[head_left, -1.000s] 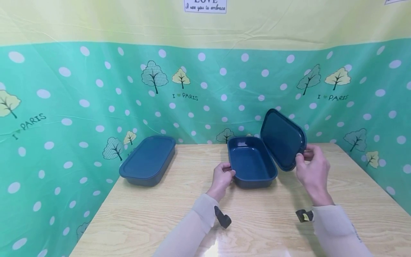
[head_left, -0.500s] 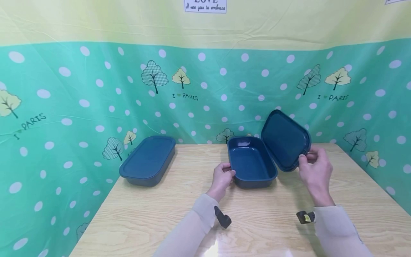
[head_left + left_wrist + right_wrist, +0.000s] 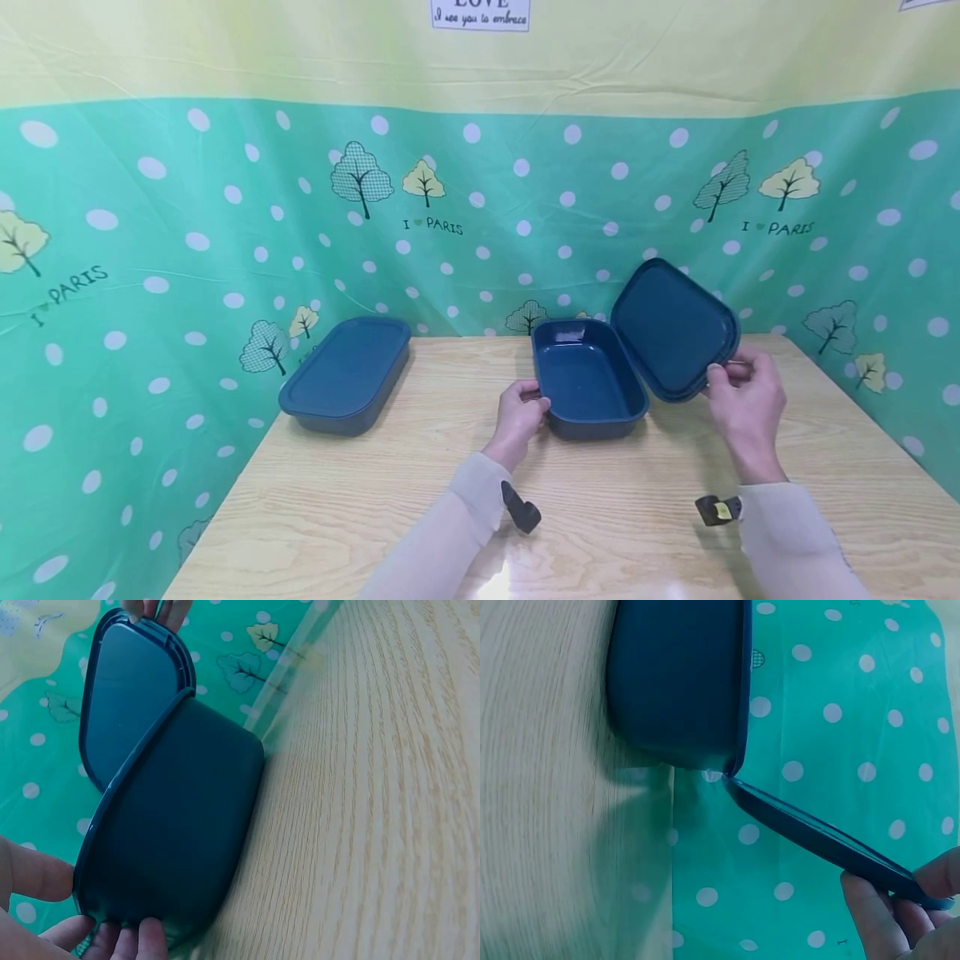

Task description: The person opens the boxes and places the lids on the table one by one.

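A dark blue rectangular food container [image 3: 596, 429] stands uncovered on the table in the head view, its inside bare. My left hand [image 3: 519, 423] grips its left side near the front corner; in the left wrist view the thumb [image 3: 45, 876] is at the rim and the fingers curl against the wall. To the right, my right hand [image 3: 746, 408] pinches the container's lid [image 3: 671, 333] by its near right edge. The lid is tilted, underside facing me. In the right wrist view the lid's [image 3: 817, 836] far edge meets the container's rim.
Farther left on the wooden table [image 3: 420, 500] sits a second dark blue container with its lid on [image 3: 345, 375]. A green and yellow curtain [image 3: 465, 275] with white dots and trees hangs behind the table and along both sides.
My right hand has moved slightly right, and the lid has tilted farther outward, away from the container. The left hand and both containers have stayed where they were.
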A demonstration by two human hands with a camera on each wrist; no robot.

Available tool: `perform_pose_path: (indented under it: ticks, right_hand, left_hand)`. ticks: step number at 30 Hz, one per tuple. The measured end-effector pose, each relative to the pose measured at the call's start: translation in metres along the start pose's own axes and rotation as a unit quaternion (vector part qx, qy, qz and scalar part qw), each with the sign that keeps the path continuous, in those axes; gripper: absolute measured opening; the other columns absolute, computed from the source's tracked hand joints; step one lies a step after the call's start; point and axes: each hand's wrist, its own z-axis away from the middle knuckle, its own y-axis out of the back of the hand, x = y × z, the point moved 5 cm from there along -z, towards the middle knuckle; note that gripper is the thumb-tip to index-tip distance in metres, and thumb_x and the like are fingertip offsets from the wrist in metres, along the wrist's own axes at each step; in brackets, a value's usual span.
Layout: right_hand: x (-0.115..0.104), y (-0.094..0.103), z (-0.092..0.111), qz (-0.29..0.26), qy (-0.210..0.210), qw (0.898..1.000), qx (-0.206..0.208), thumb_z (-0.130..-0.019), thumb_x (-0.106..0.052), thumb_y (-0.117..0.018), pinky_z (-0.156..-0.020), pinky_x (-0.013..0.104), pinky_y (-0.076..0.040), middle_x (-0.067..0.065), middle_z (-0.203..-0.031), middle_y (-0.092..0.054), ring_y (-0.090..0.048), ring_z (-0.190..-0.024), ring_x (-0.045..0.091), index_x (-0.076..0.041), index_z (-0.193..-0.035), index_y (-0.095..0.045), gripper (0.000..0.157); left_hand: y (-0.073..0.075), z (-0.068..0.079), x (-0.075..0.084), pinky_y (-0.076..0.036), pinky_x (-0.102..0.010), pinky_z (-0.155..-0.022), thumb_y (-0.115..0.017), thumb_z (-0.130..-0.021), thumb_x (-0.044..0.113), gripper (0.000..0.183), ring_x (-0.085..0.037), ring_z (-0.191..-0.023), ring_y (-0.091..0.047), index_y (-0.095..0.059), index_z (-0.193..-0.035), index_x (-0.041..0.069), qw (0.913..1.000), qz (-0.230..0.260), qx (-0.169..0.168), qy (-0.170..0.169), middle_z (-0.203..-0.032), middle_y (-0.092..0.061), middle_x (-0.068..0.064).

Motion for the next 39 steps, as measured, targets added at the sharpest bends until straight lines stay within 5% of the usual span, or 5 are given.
perform_pose_path:
  ticks: [9, 15, 31, 39]
  right_hand:
    - [0.010, 0.001, -0.003, -0.040, -0.054, 0.998, -0.015, -0.092, -0.007, -0.055, -0.061, 0.019, -0.054, 0.003, -0.092, -0.051, -0.058, -0.072, 0.010, -0.004, -0.119, -0.050, 0.028]
    - [0.019, 0.003, -0.006, -0.112, -0.113, 0.987, -0.027, -0.091, -0.004, -0.056, -0.063, 0.019, -0.054, 0.005, -0.095, -0.046, -0.055, -0.076, 0.011, -0.009, -0.117, -0.049, 0.027]
    - [0.030, 0.008, -0.007, -0.141, -0.159, 0.976, -0.033, -0.093, -0.007, -0.055, -0.066, 0.021, -0.055, 0.005, -0.099, -0.042, -0.060, -0.068, 0.010, -0.012, -0.115, -0.046, 0.024]
    - [0.038, 0.008, -0.009, -0.201, -0.187, 0.961, -0.031, -0.092, -0.003, -0.056, -0.063, 0.021, -0.055, 0.008, -0.100, -0.044, -0.062, -0.068, 0.010, -0.012, -0.112, -0.044, 0.024]
  left_hand:
    - [0.000, 0.000, 0.000, -0.053, -0.036, -0.073, -0.061, -0.086, -0.004, 0.033, -0.015, -0.080, -0.059, -0.057, -0.119, -0.002, 1.0000, -0.003, 0.003, 0.002, -0.104, -0.063, -0.010]
    - [0.000, 0.000, 0.000, -0.053, -0.036, -0.073, -0.061, -0.086, -0.004, 0.033, -0.015, -0.080, -0.059, -0.057, -0.119, -0.003, 1.0000, -0.004, 0.003, 0.001, -0.104, -0.063, -0.011]
    - [0.001, 0.000, 0.000, -0.053, -0.037, -0.074, -0.060, -0.086, -0.005, 0.033, -0.015, -0.078, -0.058, -0.057, -0.118, -0.003, 1.0000, 0.002, 0.001, 0.003, -0.103, -0.063, -0.011]
    - [0.000, 0.000, -0.001, -0.053, -0.036, -0.073, -0.060, -0.085, -0.005, 0.033, -0.015, -0.079, -0.058, -0.056, -0.118, -0.003, 1.0000, 0.006, -0.001, 0.001, -0.104, -0.063, -0.011]
